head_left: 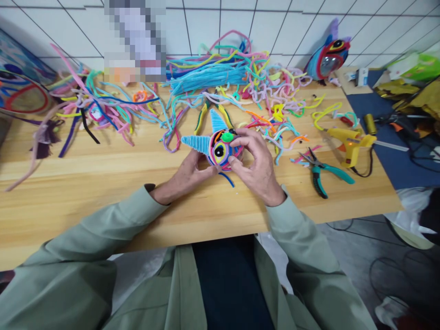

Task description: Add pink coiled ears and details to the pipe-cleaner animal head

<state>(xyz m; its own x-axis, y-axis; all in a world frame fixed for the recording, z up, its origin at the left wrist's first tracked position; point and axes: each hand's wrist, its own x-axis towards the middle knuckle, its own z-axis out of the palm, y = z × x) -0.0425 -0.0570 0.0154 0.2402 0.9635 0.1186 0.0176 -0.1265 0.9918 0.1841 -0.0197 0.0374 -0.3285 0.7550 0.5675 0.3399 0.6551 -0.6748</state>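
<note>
Between my hands is a pipe-cleaner animal head with two blue ribbed ears, a yellow-ringed eye and a bright green round piece. My left hand grips it from the left, thumb along its lower edge. On the other side, my right hand has its fingers on the upper right and its thumb on the front of the head. Whether the right fingers pinch a separate small part is hidden. A short dark blue pipe-cleaner piece lies just below. Yellow-green-handled pliers lie behind the ears.
Bundled blue pipe cleaners and loose coloured ones lie along the back. To the right are teal-handled pliers and a yellow glue gun with a cord. Similar finished-looking heads stand at far right and far left.
</note>
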